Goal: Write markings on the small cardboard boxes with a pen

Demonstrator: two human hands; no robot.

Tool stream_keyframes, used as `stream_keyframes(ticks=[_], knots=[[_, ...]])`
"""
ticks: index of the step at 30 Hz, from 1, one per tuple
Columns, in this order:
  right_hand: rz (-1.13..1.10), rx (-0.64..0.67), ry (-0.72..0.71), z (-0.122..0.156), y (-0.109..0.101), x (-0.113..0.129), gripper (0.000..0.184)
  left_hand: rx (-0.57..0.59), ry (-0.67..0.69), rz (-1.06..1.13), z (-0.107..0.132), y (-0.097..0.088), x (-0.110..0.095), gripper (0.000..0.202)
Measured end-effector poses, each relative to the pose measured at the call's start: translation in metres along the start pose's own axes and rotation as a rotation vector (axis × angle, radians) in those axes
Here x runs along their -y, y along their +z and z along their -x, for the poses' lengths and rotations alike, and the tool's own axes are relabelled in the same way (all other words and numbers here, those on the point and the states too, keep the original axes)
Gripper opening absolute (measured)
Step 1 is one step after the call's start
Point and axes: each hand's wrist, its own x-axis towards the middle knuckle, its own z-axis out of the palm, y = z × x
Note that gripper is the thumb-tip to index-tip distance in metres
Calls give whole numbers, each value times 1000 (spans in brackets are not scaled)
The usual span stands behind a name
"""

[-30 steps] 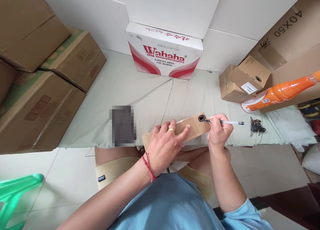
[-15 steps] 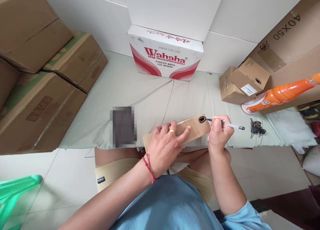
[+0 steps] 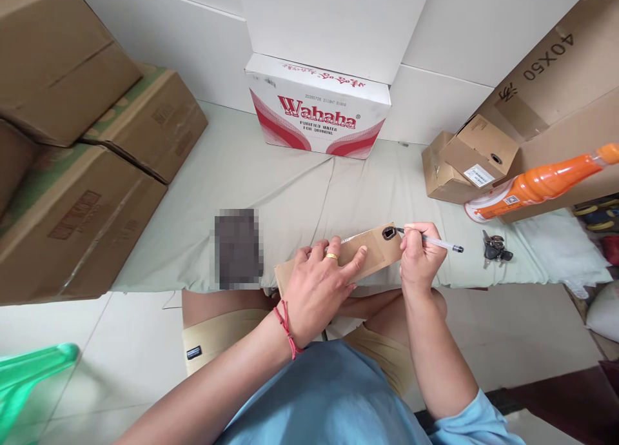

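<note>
My left hand (image 3: pixel 319 284) holds a narrow brown cardboard box (image 3: pixel 372 258) at the near edge of the cloth-covered surface. Its fingers are spread over the top, and its thumb is by the near edge. A ring and a red string bracelet are on this hand and wrist. Near the box's right end is an oval hole (image 3: pixel 389 232) with a dark border. My right hand (image 3: pixel 420 255) is closed around a clear-barrelled pen (image 3: pixel 445 243) with a black end. The pen's tip is beside the hole's right edge; I cannot tell whether it touches the cardboard.
A white and red Wahaha carton (image 3: pixel 319 119) stands against the wall. Large cardboard boxes (image 3: pixel 82 219) are stacked left, beside a pixelated dark patch (image 3: pixel 238 248). To the right are small boxes (image 3: pixel 478 151), an orange bottle (image 3: pixel 541 184), keys (image 3: pixel 496 248) and clear plastic (image 3: pixel 563 245).
The pen's tip has shifted slightly up around the hole's right side, with my right hand moving a little left. My left hand stays on the box. The whole view has shifted slightly.
</note>
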Motion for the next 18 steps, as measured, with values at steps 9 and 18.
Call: stream_keyframes(ticks=[9, 18], knots=[[-198, -77, 113, -4, -2, 3, 8, 11, -13, 27, 0, 1, -1, 66], [456, 19, -76, -27, -69, -76, 23, 14, -14, 27, -1, 2, 1, 66]])
